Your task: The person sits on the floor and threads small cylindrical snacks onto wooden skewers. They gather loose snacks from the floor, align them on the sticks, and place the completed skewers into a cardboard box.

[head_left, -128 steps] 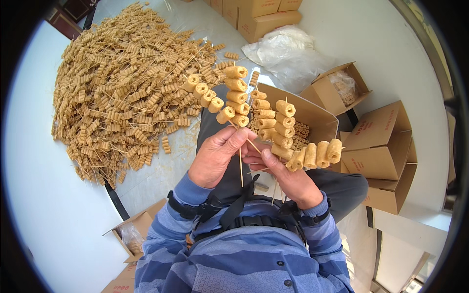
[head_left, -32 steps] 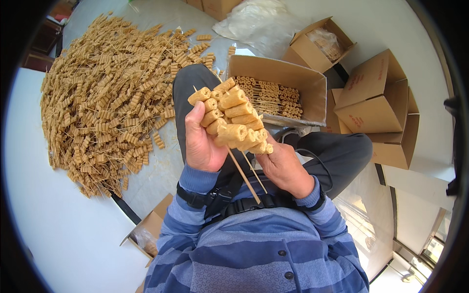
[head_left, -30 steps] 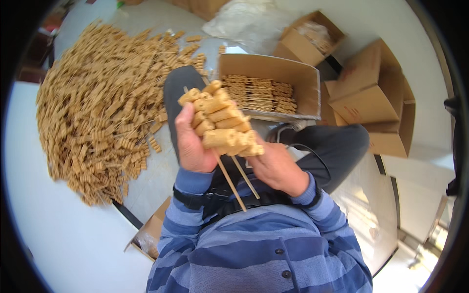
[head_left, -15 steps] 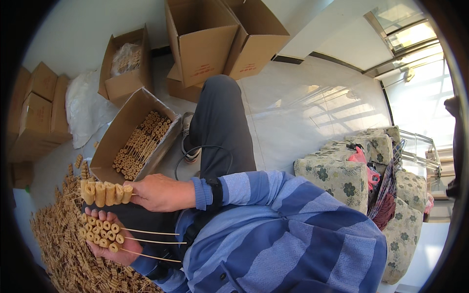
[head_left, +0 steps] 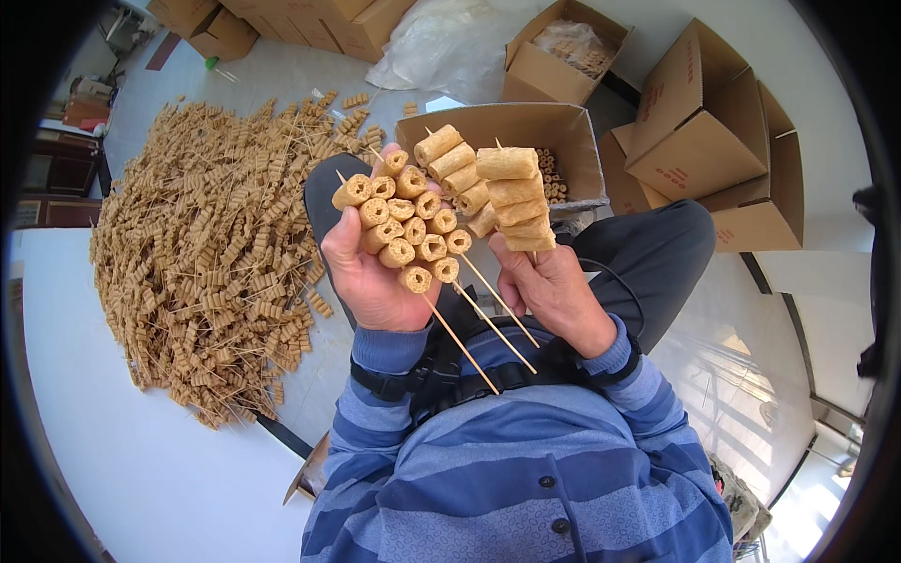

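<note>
My left hand is closed around several skewers of tan, hollow rolls, whose open ends face up. Three of their thin sticks point down toward my belly. To the right, my right hand grips the stick ends of skewered rolls, which stand above its fingers with their long sides showing. The two bunches are close side by side over my lap. Some of the fingers of both hands are hidden behind the rolls and sticks.
A large heap of skewered rolls covers the floor at left. Ahead stands an open cardboard box holding more skewers. Further boxes stand at right and a smaller one behind, beside white plastic sheeting.
The view has swung round, bringing the heap to the left and the boxes ahead and right. My hands still hold skewers, and the right-hand bunch now sits beside the left-hand one.
</note>
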Action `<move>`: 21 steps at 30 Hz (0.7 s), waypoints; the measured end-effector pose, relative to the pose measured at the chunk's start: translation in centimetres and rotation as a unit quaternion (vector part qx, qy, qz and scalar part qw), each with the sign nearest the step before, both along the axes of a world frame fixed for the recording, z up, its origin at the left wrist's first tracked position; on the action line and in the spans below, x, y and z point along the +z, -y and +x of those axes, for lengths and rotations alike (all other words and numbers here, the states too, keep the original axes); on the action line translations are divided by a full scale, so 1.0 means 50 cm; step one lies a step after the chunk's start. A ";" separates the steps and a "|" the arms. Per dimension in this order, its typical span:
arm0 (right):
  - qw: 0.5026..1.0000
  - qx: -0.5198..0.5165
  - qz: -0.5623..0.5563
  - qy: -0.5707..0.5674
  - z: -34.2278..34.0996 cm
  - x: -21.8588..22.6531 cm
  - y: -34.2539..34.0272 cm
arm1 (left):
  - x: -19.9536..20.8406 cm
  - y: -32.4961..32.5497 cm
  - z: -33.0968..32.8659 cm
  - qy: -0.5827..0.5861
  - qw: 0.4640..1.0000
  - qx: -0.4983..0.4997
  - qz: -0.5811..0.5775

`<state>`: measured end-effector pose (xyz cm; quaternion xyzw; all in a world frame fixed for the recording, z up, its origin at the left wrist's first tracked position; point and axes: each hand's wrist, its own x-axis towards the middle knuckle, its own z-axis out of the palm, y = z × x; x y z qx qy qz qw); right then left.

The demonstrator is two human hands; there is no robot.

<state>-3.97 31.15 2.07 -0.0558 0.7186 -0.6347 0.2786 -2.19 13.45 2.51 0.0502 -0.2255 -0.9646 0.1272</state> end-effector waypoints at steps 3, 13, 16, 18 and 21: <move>0.988 0.004 0.081 -0.128 0.005 -0.019 0.005 | 0.006 0.011 0.008 -0.002 1.000 0.017 -0.003; 0.865 0.025 0.157 -0.476 0.017 -0.030 0.021 | -0.006 0.008 0.021 0.042 0.998 0.034 -0.022; 0.864 0.030 0.182 -0.469 0.020 -0.026 0.022 | -0.027 0.009 0.019 0.018 1.000 -0.012 0.006; 0.848 0.050 0.213 -0.482 0.021 -0.020 0.016 | -0.040 0.010 0.021 0.024 0.999 -0.047 0.010; 0.839 0.054 0.216 -0.497 0.024 -0.013 0.017 | -0.049 0.015 0.027 0.028 0.998 -0.062 -0.009</move>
